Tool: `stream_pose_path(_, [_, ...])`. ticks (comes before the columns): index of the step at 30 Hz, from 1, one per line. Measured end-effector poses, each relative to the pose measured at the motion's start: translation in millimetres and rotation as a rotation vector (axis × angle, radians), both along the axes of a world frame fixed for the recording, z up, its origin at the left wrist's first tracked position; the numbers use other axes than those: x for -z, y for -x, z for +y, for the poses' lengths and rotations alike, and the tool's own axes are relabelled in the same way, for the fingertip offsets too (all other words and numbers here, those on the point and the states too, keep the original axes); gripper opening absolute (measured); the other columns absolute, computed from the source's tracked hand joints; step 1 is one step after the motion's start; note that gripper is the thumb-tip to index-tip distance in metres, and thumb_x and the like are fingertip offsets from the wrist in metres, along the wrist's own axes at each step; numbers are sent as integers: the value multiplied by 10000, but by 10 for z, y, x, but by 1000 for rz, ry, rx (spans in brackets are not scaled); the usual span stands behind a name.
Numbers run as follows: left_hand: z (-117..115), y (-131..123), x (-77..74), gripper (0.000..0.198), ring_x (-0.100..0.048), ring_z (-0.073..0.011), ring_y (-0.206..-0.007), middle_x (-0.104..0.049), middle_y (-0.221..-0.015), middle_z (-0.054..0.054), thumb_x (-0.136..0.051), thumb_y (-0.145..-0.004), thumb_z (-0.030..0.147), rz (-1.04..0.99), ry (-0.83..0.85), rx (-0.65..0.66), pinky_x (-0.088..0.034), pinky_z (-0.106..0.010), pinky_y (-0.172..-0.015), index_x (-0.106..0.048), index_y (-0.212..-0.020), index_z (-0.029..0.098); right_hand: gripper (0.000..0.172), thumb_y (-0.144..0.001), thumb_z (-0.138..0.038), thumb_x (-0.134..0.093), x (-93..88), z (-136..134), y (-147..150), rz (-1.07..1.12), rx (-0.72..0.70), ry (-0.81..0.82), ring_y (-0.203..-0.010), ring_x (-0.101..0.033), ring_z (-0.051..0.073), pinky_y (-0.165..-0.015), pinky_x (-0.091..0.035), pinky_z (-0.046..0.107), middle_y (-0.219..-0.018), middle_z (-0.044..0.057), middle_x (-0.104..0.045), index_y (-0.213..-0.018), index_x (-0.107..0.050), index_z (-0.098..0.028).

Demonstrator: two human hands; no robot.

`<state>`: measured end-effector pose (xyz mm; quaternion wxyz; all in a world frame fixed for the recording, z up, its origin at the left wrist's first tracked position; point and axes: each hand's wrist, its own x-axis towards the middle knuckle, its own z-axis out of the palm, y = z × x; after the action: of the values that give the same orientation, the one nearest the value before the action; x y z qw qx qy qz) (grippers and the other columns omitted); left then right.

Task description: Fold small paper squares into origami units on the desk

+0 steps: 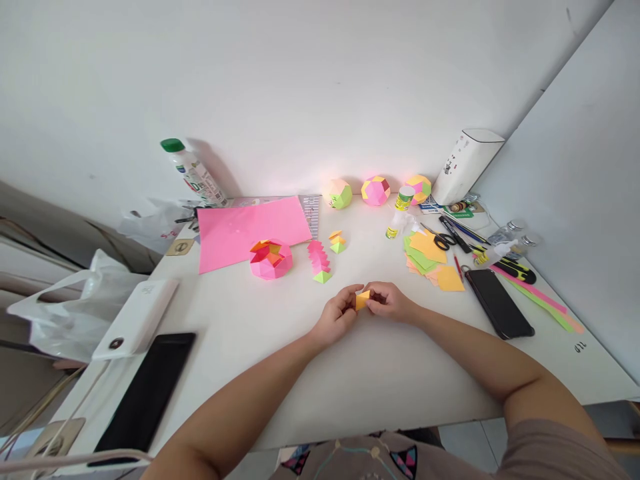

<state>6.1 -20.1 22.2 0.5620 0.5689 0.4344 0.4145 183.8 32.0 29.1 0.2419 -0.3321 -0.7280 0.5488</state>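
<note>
Between my two hands is a small folded orange paper piece (363, 301). My left hand (339, 313) pinches its left side, and my right hand (393, 302) grips its right side. Beyond them lie a row of folded pink paper pieces (317, 256) with a green one at its near end, and a short stack of orange and green folded pieces (337, 241). To the left sits a partly built pink paper ball (271, 267), open at the top with orange inside. Loose orange, green and peach paper squares (425, 253) are spread to the right.
Along the wall stand several finished paper balls (375, 191), a glue container (404, 198) and a white holder (467, 167). Scissors (443, 241), a black phone (499, 303) and paper strips lie right. A pink sheet (240, 227), bottle (195, 175), power bank (137, 319) and black tablet (145, 393) lie left.
</note>
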Motion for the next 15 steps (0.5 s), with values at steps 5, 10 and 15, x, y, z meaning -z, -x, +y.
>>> stream_pose_path(5, [6, -13, -13, 437, -423, -103, -609, -424, -685, 30, -461, -733, 163, -40, 20, -15, -359, -247, -602, -475, -1169, 193, 95, -759, -253, -551, 4, 9, -6, 11, 20, 46, -512, -424, 96, -481, -328, 224, -588, -27, -511, -760, -527, -161])
stream_pose_path(10, [12, -48, -3, 293, -394, -88, -557, -444, -648, 38, -496, -790, 263, -32, 39, -30, -321, -223, -541, -512, -1069, 175, 94, -737, -238, -566, 32, 2, -13, 20, 36, 30, -502, -417, 90, -477, -318, 216, -574, -28, -509, -722, -513, -161])
stream_pose_path(15, [30, -73, 14, 258, -410, -87, -565, -526, -681, 10, -519, -813, 397, -45, 42, -31, -310, -214, -523, -549, -919, 163, 91, -738, -227, -562, 41, -2, -15, 43, 34, 82, -505, -411, 89, -474, -311, 215, -572, -29, -494, -721, -499, -164])
